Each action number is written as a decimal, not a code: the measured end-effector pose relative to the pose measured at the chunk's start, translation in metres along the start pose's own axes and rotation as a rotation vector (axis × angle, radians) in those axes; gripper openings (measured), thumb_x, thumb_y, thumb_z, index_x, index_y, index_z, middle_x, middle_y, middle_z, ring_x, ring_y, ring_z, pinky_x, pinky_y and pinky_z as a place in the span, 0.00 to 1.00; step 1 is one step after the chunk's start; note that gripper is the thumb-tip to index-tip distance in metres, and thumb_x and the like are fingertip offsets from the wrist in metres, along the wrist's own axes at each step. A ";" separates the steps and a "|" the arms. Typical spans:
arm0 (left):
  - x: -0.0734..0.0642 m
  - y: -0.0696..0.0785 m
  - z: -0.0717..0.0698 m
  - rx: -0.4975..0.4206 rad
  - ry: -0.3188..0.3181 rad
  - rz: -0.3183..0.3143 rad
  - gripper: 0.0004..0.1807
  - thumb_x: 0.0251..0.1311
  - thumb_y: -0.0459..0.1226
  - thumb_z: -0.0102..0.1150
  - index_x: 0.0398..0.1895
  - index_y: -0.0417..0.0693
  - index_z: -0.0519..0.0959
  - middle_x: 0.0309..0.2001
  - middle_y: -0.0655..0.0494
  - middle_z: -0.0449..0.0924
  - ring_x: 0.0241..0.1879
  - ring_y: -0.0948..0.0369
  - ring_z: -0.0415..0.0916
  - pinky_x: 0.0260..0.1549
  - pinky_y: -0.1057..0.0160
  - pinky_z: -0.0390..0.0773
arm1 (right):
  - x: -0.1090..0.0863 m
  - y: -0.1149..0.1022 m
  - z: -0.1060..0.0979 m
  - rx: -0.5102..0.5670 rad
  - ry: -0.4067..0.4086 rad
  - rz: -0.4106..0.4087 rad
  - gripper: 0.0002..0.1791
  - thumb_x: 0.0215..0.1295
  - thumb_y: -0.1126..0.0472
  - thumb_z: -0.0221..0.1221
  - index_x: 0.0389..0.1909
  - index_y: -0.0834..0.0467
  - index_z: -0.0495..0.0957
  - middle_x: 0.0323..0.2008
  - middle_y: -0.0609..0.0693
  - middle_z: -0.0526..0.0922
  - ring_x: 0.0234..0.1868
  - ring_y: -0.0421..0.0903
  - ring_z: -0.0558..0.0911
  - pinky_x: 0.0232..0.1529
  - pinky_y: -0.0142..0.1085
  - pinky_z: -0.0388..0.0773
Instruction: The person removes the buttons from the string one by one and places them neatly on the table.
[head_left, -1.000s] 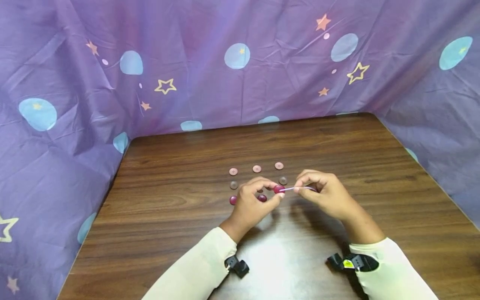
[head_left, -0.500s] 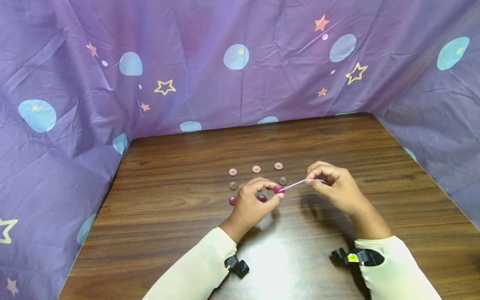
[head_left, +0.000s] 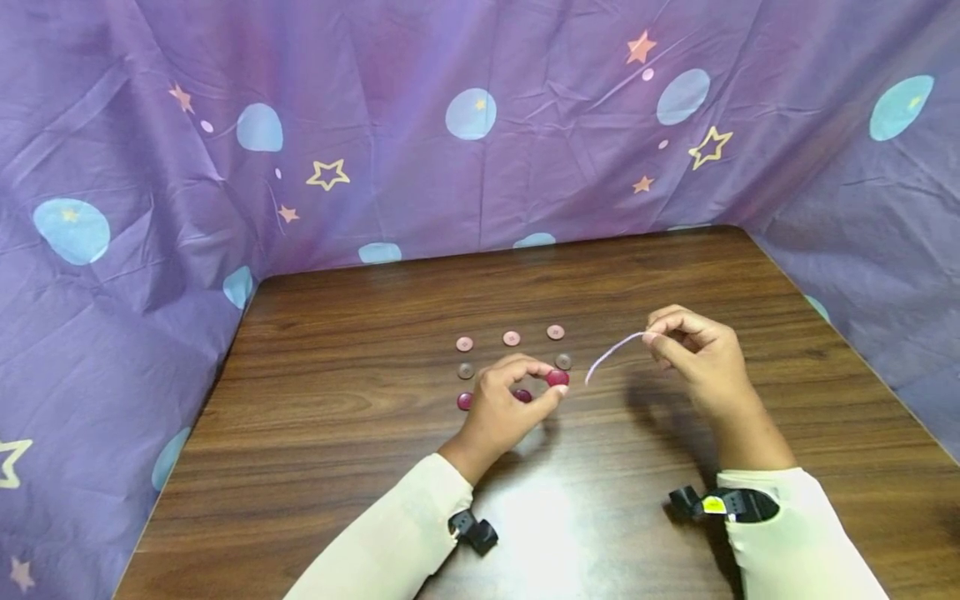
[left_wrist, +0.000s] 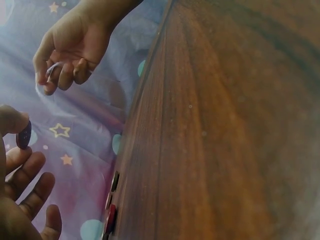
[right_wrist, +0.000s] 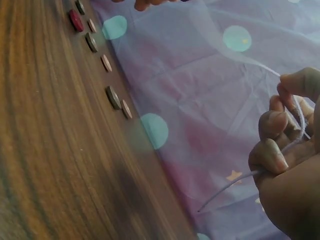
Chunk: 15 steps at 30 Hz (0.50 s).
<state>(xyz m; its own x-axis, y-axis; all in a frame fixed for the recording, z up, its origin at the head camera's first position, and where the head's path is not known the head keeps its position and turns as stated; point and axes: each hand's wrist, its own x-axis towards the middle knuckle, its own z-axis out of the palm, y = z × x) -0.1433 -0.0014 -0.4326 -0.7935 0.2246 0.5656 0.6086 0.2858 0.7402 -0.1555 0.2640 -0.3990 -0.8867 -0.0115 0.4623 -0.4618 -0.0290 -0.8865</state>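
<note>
In the head view my left hand (head_left: 504, 408) pinches a dark magenta button (head_left: 557, 378) on edge between thumb and fingertip, above the table. The left wrist view shows this button (left_wrist: 23, 135) from its side, the other fingers spread loosely. To the right, my right hand (head_left: 701, 358) pinches a thin pale lilac cord (head_left: 611, 353) between thumb and index finger. The cord's free end curves down toward the held button, a small gap between them. More of the cord (right_wrist: 301, 120) runs through the curled right fingers, and its tail hangs below the palm in the right wrist view.
Past the left hand, pink buttons (head_left: 512, 338) lie in a row on the wooden table (head_left: 337, 467). Nearer are brown buttons (head_left: 563, 362) and magenta buttons (head_left: 465, 401), some partly covered by the hand. A purple patterned cloth (head_left: 405, 167) hangs around the table's back and sides.
My right hand has drawn away to the right and upward, pulling the cord. Its end, earlier at the button, has come free of it. The left hand keeps its place with the button.
</note>
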 end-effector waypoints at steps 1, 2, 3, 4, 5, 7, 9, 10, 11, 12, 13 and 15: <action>0.000 0.000 0.000 -0.004 -0.003 -0.006 0.07 0.52 0.40 0.72 0.35 0.54 0.85 0.37 0.63 0.86 0.40 0.70 0.80 0.32 0.56 0.84 | 0.000 0.000 -0.001 0.032 0.011 -0.003 0.03 0.60 0.80 0.58 0.30 0.71 0.77 0.36 0.49 0.80 0.26 0.36 0.77 0.21 0.25 0.74; 0.000 0.000 0.000 -0.009 -0.006 -0.014 0.07 0.52 0.40 0.72 0.35 0.54 0.85 0.37 0.63 0.86 0.40 0.70 0.80 0.32 0.56 0.84 | 0.001 0.000 -0.001 0.045 0.023 -0.003 0.03 0.61 0.80 0.58 0.30 0.71 0.77 0.36 0.49 0.80 0.26 0.36 0.77 0.21 0.25 0.74; 0.000 0.000 0.000 -0.014 -0.009 -0.023 0.07 0.52 0.40 0.72 0.35 0.54 0.85 0.37 0.63 0.86 0.40 0.70 0.80 0.32 0.55 0.84 | 0.001 0.000 -0.002 0.065 0.029 -0.004 0.04 0.61 0.80 0.57 0.30 0.71 0.77 0.36 0.49 0.79 0.26 0.36 0.77 0.21 0.25 0.73; 0.000 0.000 0.000 -0.020 -0.012 -0.030 0.07 0.52 0.40 0.72 0.35 0.54 0.85 0.37 0.63 0.86 0.40 0.69 0.81 0.32 0.55 0.84 | 0.001 0.001 -0.002 0.083 0.032 -0.007 0.03 0.61 0.80 0.57 0.30 0.72 0.77 0.36 0.50 0.79 0.26 0.37 0.77 0.20 0.25 0.72; 0.000 0.000 0.001 -0.029 -0.016 -0.040 0.07 0.52 0.40 0.72 0.35 0.54 0.85 0.37 0.63 0.86 0.40 0.67 0.81 0.32 0.54 0.84 | 0.001 0.001 -0.003 0.103 0.034 -0.012 0.03 0.61 0.81 0.57 0.30 0.73 0.76 0.36 0.51 0.79 0.25 0.37 0.76 0.20 0.26 0.72; 0.000 0.000 0.001 -0.035 -0.023 -0.059 0.07 0.53 0.41 0.72 0.35 0.53 0.85 0.38 0.62 0.86 0.39 0.64 0.82 0.31 0.54 0.84 | 0.002 0.002 -0.003 0.117 0.040 -0.012 0.04 0.61 0.81 0.56 0.29 0.72 0.76 0.35 0.51 0.78 0.25 0.38 0.75 0.19 0.27 0.70; 0.001 -0.001 0.002 -0.035 -0.030 -0.076 0.07 0.53 0.41 0.72 0.35 0.53 0.85 0.38 0.61 0.87 0.39 0.60 0.83 0.32 0.53 0.84 | 0.002 0.003 -0.004 0.123 0.048 -0.014 0.06 0.60 0.82 0.55 0.28 0.71 0.76 0.33 0.51 0.77 0.24 0.39 0.74 0.20 0.27 0.69; 0.001 -0.001 0.002 -0.033 -0.033 -0.082 0.07 0.54 0.41 0.72 0.35 0.53 0.85 0.38 0.61 0.86 0.39 0.58 0.83 0.32 0.52 0.84 | 0.002 0.004 -0.004 0.126 0.051 -0.015 0.07 0.60 0.82 0.55 0.27 0.71 0.77 0.33 0.51 0.77 0.24 0.39 0.74 0.20 0.27 0.69; 0.001 -0.002 0.002 -0.032 -0.036 -0.092 0.07 0.54 0.41 0.72 0.35 0.53 0.85 0.38 0.61 0.86 0.39 0.56 0.83 0.32 0.52 0.85 | 0.002 0.004 -0.004 0.126 0.055 -0.016 0.08 0.60 0.83 0.55 0.27 0.70 0.77 0.33 0.51 0.77 0.24 0.39 0.73 0.20 0.27 0.69; 0.001 -0.002 0.003 -0.031 -0.036 -0.102 0.07 0.54 0.41 0.72 0.35 0.53 0.85 0.38 0.60 0.86 0.39 0.55 0.83 0.32 0.52 0.85 | 0.002 0.004 -0.004 0.130 0.055 -0.018 0.09 0.60 0.83 0.55 0.27 0.69 0.77 0.33 0.51 0.77 0.24 0.39 0.73 0.20 0.27 0.69; 0.001 -0.003 0.003 -0.032 -0.034 -0.112 0.08 0.54 0.41 0.72 0.35 0.53 0.85 0.38 0.60 0.86 0.38 0.54 0.83 0.33 0.52 0.84 | 0.002 0.005 -0.004 0.130 0.055 -0.019 0.10 0.60 0.83 0.55 0.26 0.68 0.78 0.33 0.50 0.78 0.24 0.39 0.73 0.20 0.26 0.70; 0.001 -0.003 0.004 -0.031 -0.034 -0.137 0.08 0.53 0.42 0.72 0.35 0.53 0.85 0.38 0.60 0.85 0.38 0.52 0.83 0.34 0.51 0.84 | 0.002 0.005 -0.005 0.143 0.049 -0.026 0.11 0.59 0.84 0.54 0.26 0.68 0.78 0.33 0.51 0.78 0.24 0.39 0.74 0.21 0.26 0.70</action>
<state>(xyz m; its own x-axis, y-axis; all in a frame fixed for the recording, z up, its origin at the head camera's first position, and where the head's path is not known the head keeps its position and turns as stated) -0.1464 0.0014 -0.4356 -0.8680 0.2175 0.4463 0.4939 0.2868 0.8209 -0.1598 0.2685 -0.4021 -0.8760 0.0402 0.4807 -0.4800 -0.1706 -0.8605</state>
